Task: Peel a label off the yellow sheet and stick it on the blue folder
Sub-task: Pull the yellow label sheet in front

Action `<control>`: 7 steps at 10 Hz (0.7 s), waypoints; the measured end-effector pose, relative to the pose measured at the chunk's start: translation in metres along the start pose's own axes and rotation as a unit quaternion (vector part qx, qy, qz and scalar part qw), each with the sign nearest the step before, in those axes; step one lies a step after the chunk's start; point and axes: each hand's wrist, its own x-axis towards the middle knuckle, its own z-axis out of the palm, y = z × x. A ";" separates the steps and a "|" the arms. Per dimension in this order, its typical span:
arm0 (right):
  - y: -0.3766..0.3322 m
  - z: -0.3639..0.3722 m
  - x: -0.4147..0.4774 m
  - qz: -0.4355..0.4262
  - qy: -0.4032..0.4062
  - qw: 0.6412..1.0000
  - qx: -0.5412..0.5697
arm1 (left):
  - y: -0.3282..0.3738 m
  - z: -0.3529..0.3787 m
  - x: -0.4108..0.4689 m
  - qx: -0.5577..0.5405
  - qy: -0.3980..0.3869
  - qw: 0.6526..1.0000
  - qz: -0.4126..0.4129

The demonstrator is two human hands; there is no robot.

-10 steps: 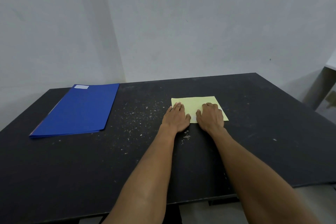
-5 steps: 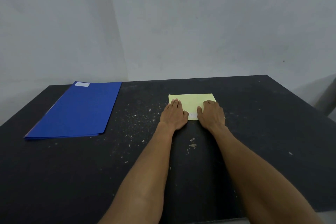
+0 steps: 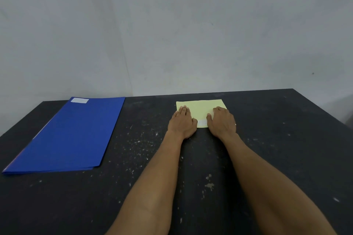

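A pale yellow sheet (image 3: pixel 200 108) lies flat on the black table, right of centre. A small white label (image 3: pixel 202 121) shows on its near edge, between my two hands. My left hand (image 3: pixel 182 122) rests palm down on the sheet's left part, fingers together and flat. My right hand (image 3: pixel 222 121) rests palm down on its right part, fingers slightly curled. Neither hand holds anything. The blue folder (image 3: pixel 70 135) lies flat at the left of the table, with a white label (image 3: pixel 79 100) stuck at its far corner.
The black table (image 3: pixel 286 149) is speckled with white flecks and smudges between the folder and my arms. A grey wall (image 3: pixel 191 34) stands right behind the table's far edge. The table's right edge falls away at far right.
The view has shifted, so the sheet and the hands sit a little further right and up in the picture. Both hands stay flat on the yellow sheet; the label between them shows more clearly.
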 end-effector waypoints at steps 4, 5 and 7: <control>-0.006 0.015 0.048 -0.002 -0.003 1.000 0.006 | -0.020 -0.001 0.054 0.000 -0.001 1.000 -0.006; -0.005 0.017 0.054 -0.003 -0.001 1.000 0.005 | -0.022 -0.001 0.060 0.002 -0.002 1.000 -0.005; -0.005 0.017 0.054 -0.004 0.008 1.000 0.008 | -0.024 0.001 0.061 -0.001 0.007 1.000 0.000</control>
